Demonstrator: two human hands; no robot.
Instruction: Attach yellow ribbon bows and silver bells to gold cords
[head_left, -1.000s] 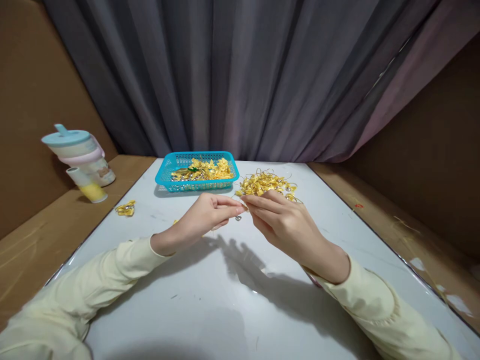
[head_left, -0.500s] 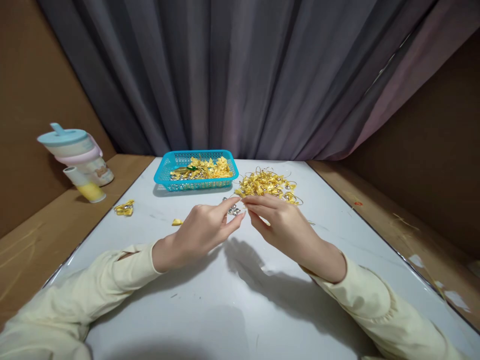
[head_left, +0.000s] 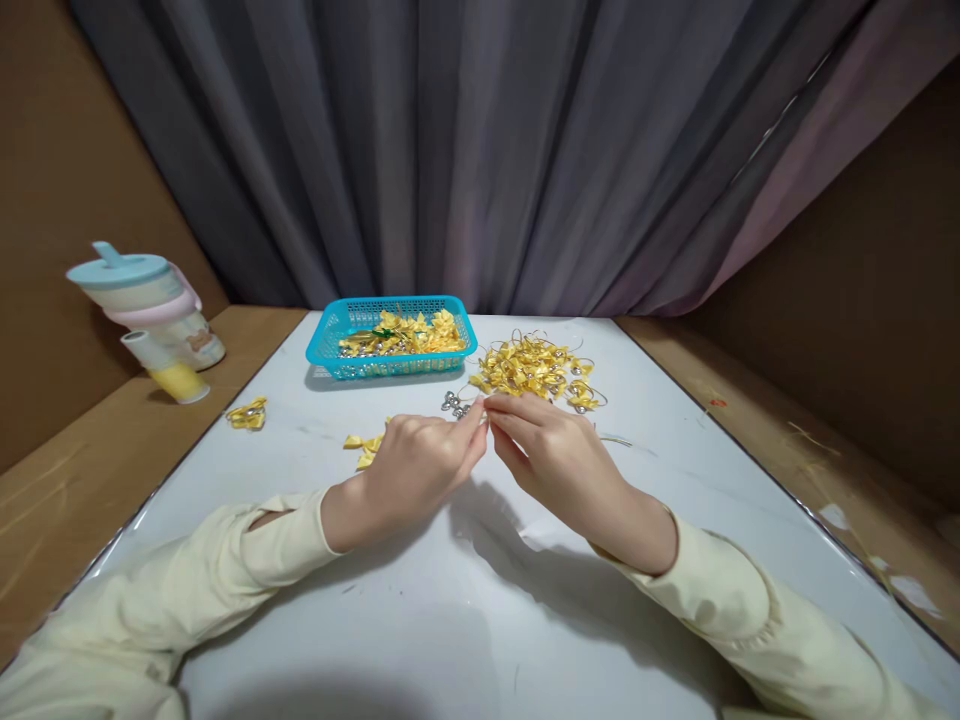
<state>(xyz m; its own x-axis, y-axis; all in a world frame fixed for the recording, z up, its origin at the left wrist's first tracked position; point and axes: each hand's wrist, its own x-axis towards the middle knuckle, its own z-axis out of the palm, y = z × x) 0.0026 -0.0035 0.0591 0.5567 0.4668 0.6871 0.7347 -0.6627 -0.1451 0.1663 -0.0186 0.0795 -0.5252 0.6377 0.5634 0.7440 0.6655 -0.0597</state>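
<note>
Over the middle of the white table [head_left: 420, 620], my left hand [head_left: 424, 465] and my right hand [head_left: 559, 455] meet at the fingertips. Both are closed in a pinch; whatever lies between the fingers is too small and hidden to name. Just behind my fingertips is a small group of silver bells [head_left: 454, 404]. Yellow ribbon bows [head_left: 366, 447] lie at my left hand, partly covered by it. Beyond my right hand is a pile of yellow bows with bells and thin cord loops [head_left: 529, 368].
A blue basket [head_left: 319, 350] at the back holds more yellow bows and silver bells. One yellow bow piece [head_left: 247, 414] lies at the left edge. A lidded cup [head_left: 142, 300] and a spool of yellow thread [head_left: 176, 380] stand left. Cord bits [head_left: 616, 440] lie right. A curtain [head_left: 480, 150] hangs behind.
My left hand has closed its fingers and drawn nearer to my right fingertips, uncovering more of the yellow bows and silver bells. My right hand has barely moved.
</note>
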